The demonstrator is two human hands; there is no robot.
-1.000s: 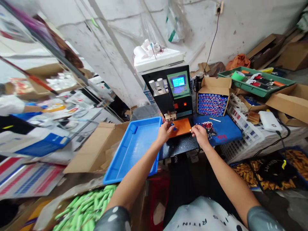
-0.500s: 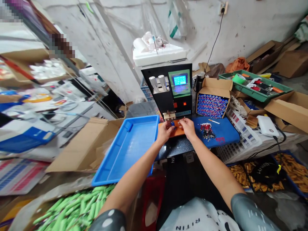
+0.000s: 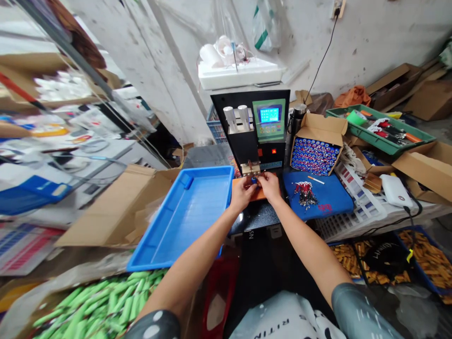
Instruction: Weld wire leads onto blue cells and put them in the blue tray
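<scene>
At the foot of a black spot welder (image 3: 236, 153) with a lit screen, both hands work over an orange board (image 3: 259, 194). My left hand (image 3: 241, 195) is closed, its fingertips around a small blue battery cell (image 3: 254, 180) just under the welder's electrodes (image 3: 250, 168). My right hand (image 3: 270, 187) pinches close beside the cell, nearly meeting the left fingertips. What its fingers hold is too small and covered to make out. To the right, a heap of red and black wire leads (image 3: 305, 194) with white ends lies on a blue cloth (image 3: 328, 193).
A blue tray (image 3: 181, 219) stands at the left. Behind the cloth, a cardboard box (image 3: 322, 123) holds many blue cells (image 3: 314, 155). A green crate (image 3: 388, 137) and white power bank (image 3: 394, 190) are further right. Green wrapped packs (image 3: 102, 301) lie below the tray.
My right hand has moved left, in to the blue cell beneath the electrodes. My left hand stays about where it was. The view has shifted slightly.
</scene>
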